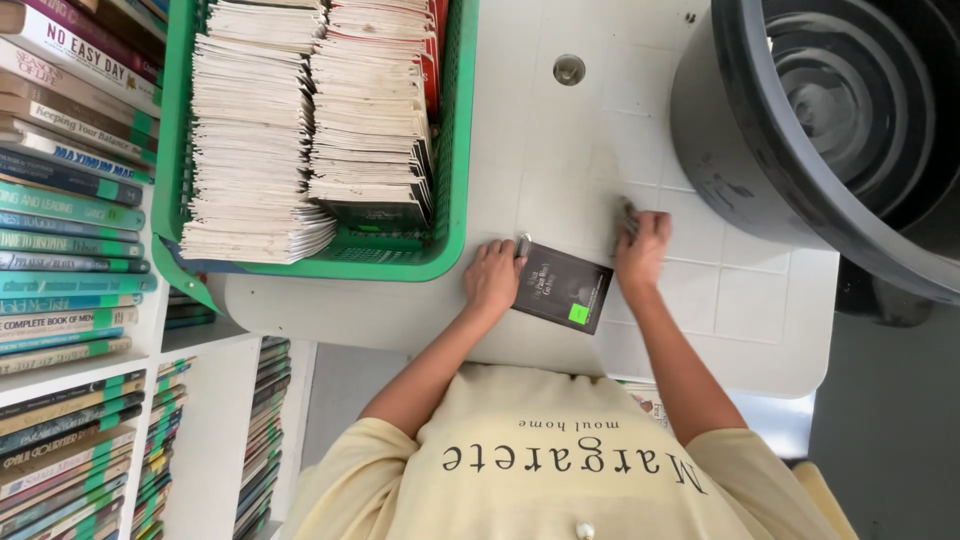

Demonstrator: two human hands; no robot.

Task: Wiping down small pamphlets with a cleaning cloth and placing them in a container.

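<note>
A small dark book (563, 287) with a green sticker on its cover lies flat on the white table (560, 150) in front of me. My left hand (492, 278) grips the book's left edge with curled fingers, and a small silvery thing shows at the fingertips. My right hand (640, 250) rests on the table just past the book's right corner. Its fingers are closed on a small dark object (628, 212) that I cannot identify.
A green plastic basket (458, 150) at the left holds two stacks of thin booklets (310, 120). A big black tub (800, 130) stands at the right on the table. White shelves packed with books (70, 230) run down the left side.
</note>
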